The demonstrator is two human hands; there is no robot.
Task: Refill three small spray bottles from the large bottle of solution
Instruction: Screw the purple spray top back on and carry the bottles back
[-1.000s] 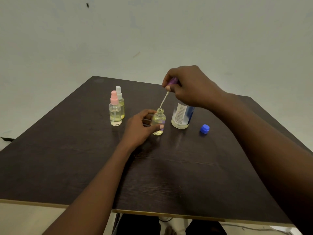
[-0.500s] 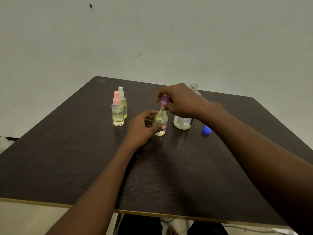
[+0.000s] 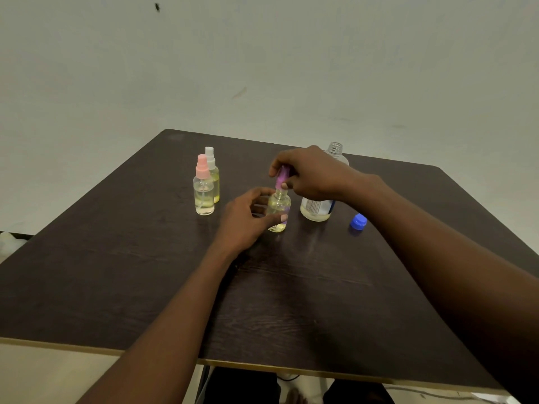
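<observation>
Standing mid-frame on the dark wood-grain table (image 3: pixel 116 272): small bottle (image 3: pixel 278 209), clear, round, holding pale yellow liquid. Left hand (image 3: pixel 248 217) is curled round its body. Right hand (image 3: pixel 309 173) pinches the purple spray top (image 3: pixel 281 177) at its neck. Big bottle (image 3: pixel 316 209) sits just right, uncapped, with the ribbed blue cap (image 3: pixel 358 221) beside it. Pink-topped bottle (image 3: pixel 203 196) and white-topped bottle (image 3: pixel 212 170) stand centre-left.
</observation>
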